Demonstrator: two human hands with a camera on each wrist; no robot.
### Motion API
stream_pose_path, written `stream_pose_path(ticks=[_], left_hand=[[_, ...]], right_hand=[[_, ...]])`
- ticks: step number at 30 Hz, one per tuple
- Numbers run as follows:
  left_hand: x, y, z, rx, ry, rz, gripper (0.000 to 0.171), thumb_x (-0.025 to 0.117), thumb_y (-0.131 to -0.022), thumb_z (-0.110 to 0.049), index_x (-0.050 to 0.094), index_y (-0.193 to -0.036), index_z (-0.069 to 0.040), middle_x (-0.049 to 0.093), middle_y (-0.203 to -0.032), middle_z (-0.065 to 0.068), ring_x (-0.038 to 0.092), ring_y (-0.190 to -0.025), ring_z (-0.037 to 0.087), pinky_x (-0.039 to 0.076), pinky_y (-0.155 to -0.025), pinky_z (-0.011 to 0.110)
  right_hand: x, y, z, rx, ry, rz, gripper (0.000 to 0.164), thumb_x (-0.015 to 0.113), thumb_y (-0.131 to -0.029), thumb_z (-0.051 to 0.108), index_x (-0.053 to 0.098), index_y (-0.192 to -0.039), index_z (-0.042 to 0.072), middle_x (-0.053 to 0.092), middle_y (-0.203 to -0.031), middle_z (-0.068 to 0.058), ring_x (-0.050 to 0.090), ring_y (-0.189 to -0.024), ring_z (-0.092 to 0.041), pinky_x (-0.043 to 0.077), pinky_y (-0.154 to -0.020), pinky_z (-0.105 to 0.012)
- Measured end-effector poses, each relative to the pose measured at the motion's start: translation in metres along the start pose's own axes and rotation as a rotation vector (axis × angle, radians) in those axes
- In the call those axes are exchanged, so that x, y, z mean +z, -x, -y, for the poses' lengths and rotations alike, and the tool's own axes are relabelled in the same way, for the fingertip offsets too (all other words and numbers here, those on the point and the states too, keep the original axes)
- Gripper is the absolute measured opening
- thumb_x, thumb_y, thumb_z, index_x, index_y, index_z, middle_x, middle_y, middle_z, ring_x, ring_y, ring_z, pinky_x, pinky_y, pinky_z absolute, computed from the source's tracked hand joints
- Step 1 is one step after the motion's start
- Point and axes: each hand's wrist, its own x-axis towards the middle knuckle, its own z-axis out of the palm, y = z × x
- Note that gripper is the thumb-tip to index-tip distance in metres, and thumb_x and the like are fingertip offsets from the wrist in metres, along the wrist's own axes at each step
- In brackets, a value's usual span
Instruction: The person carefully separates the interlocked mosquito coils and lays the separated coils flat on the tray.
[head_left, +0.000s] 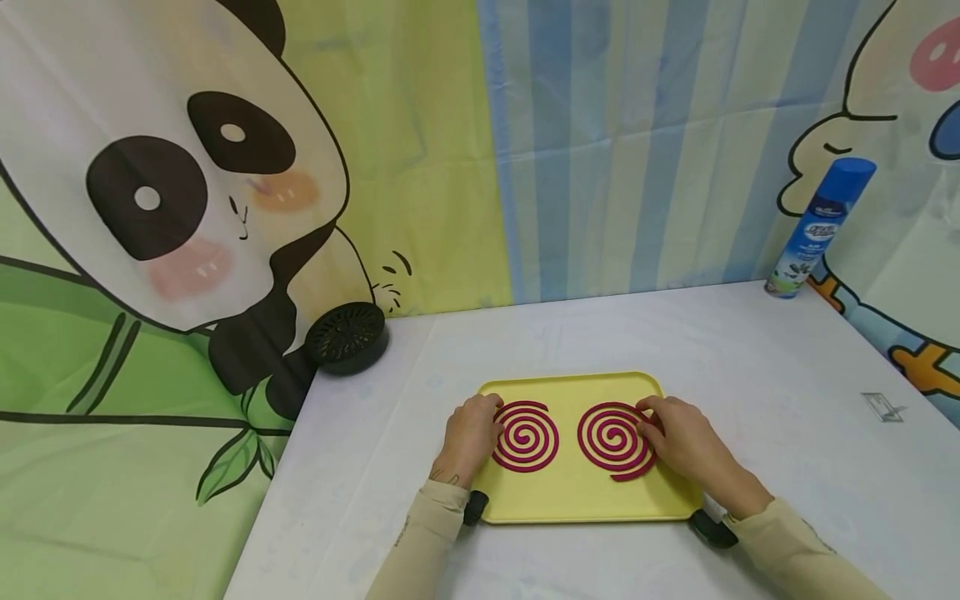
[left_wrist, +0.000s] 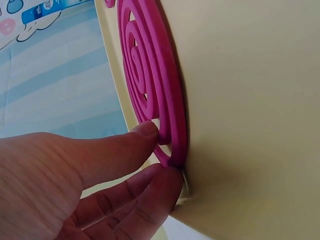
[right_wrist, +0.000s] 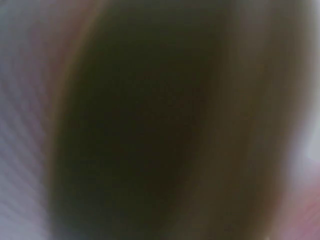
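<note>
Two crimson mosquito coils lie side by side on a yellow tray (head_left: 570,502). At the left coil (head_left: 525,469), my left hand (head_left: 468,440) pinches the outer left edge. The left wrist view shows the thumb on the face of this coil (left_wrist: 175,115) and fingertips at its rim. My right hand (head_left: 684,442) holds the right-hand edge of the right coil (head_left: 628,477) between thumb and fingers. That coil's outer tail points toward the front of the tray. The right wrist view is too dark and blurred to make out the grip.
A black round holder with a slotted lid (head_left: 347,337) stands at the table's back left corner. At the back right is a blue spray can (head_left: 813,233). A small metal stand (head_left: 883,407) lies on the white table (head_left: 420,375), right of the tray.
</note>
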Motion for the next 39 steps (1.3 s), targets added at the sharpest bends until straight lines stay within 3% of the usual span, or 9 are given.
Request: stream_pose_path(ticks=[24,31,39], left_hand=[[-0.002,0.002,0.005,-0.026,0.041,0.018,0.029,0.08,-0.086,-0.007,0.072,-0.113,-0.005,0.072,-0.103,0.013,0.071,-0.09,0.031,0.058,-0.071,0.041],[-0.004,0.002,0.005,0.036,0.035,-0.045,0.027,0.08,-0.085,-0.006,0.072,-0.111,-0.004,0.074,-0.099,0.013,0.072,-0.085,0.029,0.058,-0.066,0.038],[-0.008,-0.003,0.001,0.028,0.067,-0.056,0.024,0.075,-0.092,-0.013,0.072,-0.114,-0.003,0.075,-0.099,0.014,0.069,-0.072,0.02,0.055,-0.06,0.032]], right_hand=[[-0.004,-0.001,0.007,-0.014,-0.019,0.027,0.019,0.076,-0.088,0.007,0.072,-0.105,-0.002,0.067,-0.086,-0.005,0.06,-0.078,-0.017,0.052,-0.068,-0.033],[-0.008,-0.002,0.009,-0.012,-0.021,0.03,0.018,0.075,-0.09,0.008,0.073,-0.105,-0.001,0.067,-0.087,-0.005,0.061,-0.077,-0.016,0.051,-0.065,-0.03],[-0.018,-0.003,0.021,-0.015,-0.01,0.097,0.022,0.076,-0.09,0.012,0.073,-0.11,0.001,0.067,-0.087,-0.001,0.06,-0.079,-0.015,0.051,-0.066,-0.029]])
